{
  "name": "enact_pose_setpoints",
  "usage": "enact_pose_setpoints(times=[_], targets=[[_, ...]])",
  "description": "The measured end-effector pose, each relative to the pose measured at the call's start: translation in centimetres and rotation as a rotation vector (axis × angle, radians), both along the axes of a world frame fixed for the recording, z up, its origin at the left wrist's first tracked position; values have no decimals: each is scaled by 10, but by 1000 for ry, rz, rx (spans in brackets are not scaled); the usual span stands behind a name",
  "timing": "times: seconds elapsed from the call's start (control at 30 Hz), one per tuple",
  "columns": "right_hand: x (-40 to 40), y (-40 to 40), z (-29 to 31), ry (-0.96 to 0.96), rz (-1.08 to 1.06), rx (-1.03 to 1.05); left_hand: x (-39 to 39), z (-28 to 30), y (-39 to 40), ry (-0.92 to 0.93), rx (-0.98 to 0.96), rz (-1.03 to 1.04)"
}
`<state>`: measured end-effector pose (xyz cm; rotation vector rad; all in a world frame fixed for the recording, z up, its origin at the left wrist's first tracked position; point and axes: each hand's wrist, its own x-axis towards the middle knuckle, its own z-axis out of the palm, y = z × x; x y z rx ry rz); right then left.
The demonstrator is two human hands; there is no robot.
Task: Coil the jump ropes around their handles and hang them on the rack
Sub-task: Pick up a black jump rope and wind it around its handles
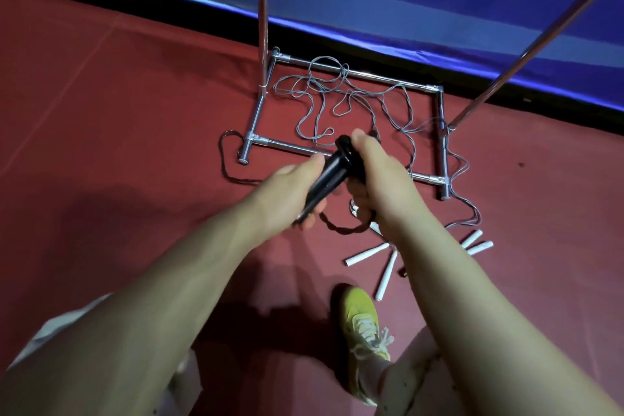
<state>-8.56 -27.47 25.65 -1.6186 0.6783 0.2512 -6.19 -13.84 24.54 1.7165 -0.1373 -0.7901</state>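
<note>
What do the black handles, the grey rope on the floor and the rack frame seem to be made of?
Black handles: probably glossy plastic; a highlight runs along them.
Grey rope: perhaps coated cable or thin cord; it holds springy loops.
Rack frame: polished metal tubing, with bright reflections.

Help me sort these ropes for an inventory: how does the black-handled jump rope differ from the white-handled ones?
The black handles are held together in both hands, left hand and right hand; the white handles lie scattered on the red floor. The dark rope looks thick and twisted; the grey cords are thin and tangled across the rack base. None hangs on the rack yet.
</note>
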Motion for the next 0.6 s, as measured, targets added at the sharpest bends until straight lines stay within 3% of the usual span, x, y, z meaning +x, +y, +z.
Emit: enact_pose_setpoints(times=[0.1, 0.2, 0.27, 0.33, 0.4, 0.5, 0.53, 0.6], targets=[[-2, -1, -11, 96, 132, -117, 1, -7, 3, 77, 65, -7], [0, 4, -23, 185, 173, -130, 4, -15, 9, -242, 426, -180], [3, 7, -26, 184, 100, -39, 2, -16, 11, -456, 680, -251], [5, 6, -27, 161, 42, 85, 1, -17, 10, -638, 802, -283], [3, 4, -30, 156, 62, 91, -1, -16, 8, -714, 840, -309], [3, 5, -33, 145, 83, -65, -2, -25, 10, -752, 829, -318], [4, 5, -34, 124, 78, -99, -1, -27, 11, -695, 793, -306], [6, 7, -33, 41, 56, -134, 3, -28, 12, -383, 569, -223]])
